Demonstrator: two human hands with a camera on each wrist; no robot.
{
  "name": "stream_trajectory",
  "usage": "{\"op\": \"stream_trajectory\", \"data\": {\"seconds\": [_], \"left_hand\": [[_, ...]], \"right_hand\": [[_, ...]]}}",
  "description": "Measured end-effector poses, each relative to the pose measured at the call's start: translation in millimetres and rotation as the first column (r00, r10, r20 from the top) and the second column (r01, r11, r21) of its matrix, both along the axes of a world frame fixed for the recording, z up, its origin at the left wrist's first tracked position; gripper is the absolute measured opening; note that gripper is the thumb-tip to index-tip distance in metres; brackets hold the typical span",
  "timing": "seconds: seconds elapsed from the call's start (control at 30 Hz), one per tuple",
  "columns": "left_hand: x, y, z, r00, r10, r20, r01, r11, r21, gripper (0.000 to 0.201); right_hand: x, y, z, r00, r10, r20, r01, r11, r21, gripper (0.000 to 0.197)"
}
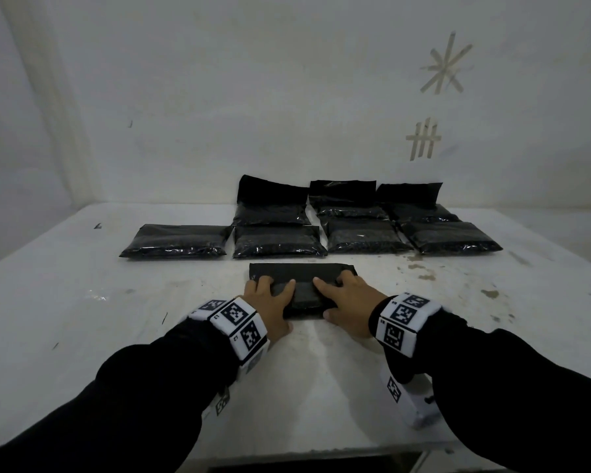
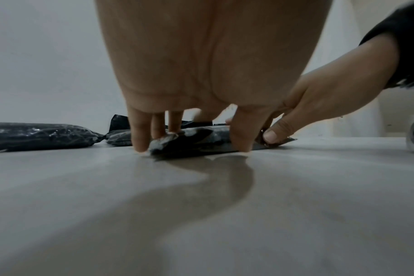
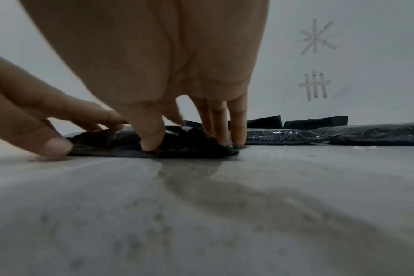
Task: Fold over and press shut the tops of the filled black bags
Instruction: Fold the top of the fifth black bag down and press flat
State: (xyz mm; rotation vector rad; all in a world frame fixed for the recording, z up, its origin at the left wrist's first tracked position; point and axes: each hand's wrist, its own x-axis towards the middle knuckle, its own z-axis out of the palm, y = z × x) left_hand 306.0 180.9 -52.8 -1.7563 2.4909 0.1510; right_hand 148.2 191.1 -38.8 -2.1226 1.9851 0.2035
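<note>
A filled black bag (image 1: 304,297) lies near the middle of the white table (image 1: 99,336), its flat top flap (image 1: 301,269) stretched out on the far side. My left hand (image 1: 273,303) covers the bag's left end and my right hand (image 1: 347,298) its right end. In the left wrist view the straight fingers (image 2: 140,134) reach down past the bag (image 2: 194,143) to the table, the thumb (image 2: 243,130) at its near edge. In the right wrist view the fingertips (image 3: 236,127) press on the bag's (image 3: 177,138) far side. Both index fingers lie across its top.
Several folded black bags (image 1: 278,242) lie in a row just beyond. Behind them three bags (image 1: 347,199) have flaps standing against the wall (image 1: 219,97). Brown stains (image 1: 420,271) mark the table at right. The table's near edge runs just below my forearms.
</note>
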Motion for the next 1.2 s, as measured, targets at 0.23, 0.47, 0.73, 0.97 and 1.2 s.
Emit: {"op": "stream_trajectory", "data": {"seconds": [0.23, 0.47, 0.73, 0.97, 1.2], "left_hand": [[3, 5, 12, 0.999, 0.032, 0.026, -0.037, 0.973, 0.226, 0.078], [2, 7, 13, 0.999, 0.032, 0.011, -0.034, 0.971, 0.239, 0.077], [0, 8, 14, 0.999, 0.046, 0.008, -0.047, 0.970, 0.239, 0.079], [3, 1, 14, 0.989, 0.103, -0.107, -0.062, 0.942, 0.329, 0.097], [13, -7, 17, 0.982, 0.129, -0.141, -0.066, 0.922, 0.382, 0.093]], "right_hand": [[-3, 1, 4, 0.997, -0.066, 0.027, 0.064, 0.996, 0.063, 0.060], [-3, 5, 0, 0.994, -0.092, 0.063, 0.083, 0.987, 0.140, 0.066], [-6, 10, 4, 0.985, -0.145, 0.096, 0.118, 0.963, 0.243, 0.075], [-13, 12, 9, 0.966, -0.186, 0.182, 0.133, 0.954, 0.270, 0.079], [-16, 14, 11, 0.970, -0.200, 0.141, 0.150, 0.941, 0.304, 0.076]]}}
